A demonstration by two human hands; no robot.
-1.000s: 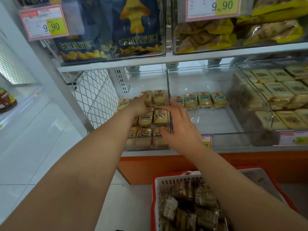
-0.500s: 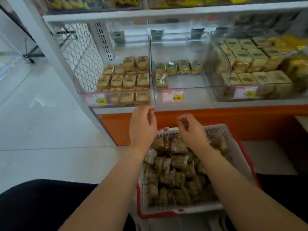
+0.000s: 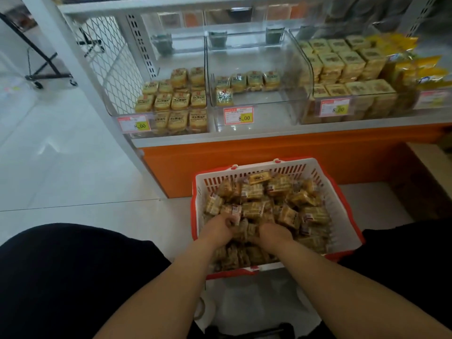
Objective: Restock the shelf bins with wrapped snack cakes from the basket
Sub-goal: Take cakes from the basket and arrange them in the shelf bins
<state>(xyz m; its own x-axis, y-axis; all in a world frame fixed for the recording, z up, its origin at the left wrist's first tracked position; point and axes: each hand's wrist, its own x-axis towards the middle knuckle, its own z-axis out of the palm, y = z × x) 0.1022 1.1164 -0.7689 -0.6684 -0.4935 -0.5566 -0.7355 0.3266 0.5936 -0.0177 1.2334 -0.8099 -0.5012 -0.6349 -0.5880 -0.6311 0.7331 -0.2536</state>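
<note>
A red-and-white basket [image 3: 340,204] on the floor in front of me holds several wrapped snack cakes [image 3: 274,201]. Both hands are down in the pile near the basket's front. My left hand [image 3: 219,231] curls its fingers round a wrapped cake at the left side. My right hand [image 3: 275,233] is dug into the cakes with fingers bent and hidden among them. On the shelf, the left clear bin [image 3: 171,104] is stacked with cakes. The middle bin [image 3: 259,111] has one short row at the back and a single cake at its front left.
The right bin [image 3: 349,77] is packed with similar cakes, with yellow packets [image 3: 415,67] beyond. An orange shelf base [image 3: 281,157] stands behind the basket. White tiled floor lies to the left, with a black wheeled stand [image 3: 46,72] far off. My dark-clothed knees flank the basket.
Both hands left the left bin, drew back over the basket and dropped into the cakes. My view tilted down from the shelf to the basket.
</note>
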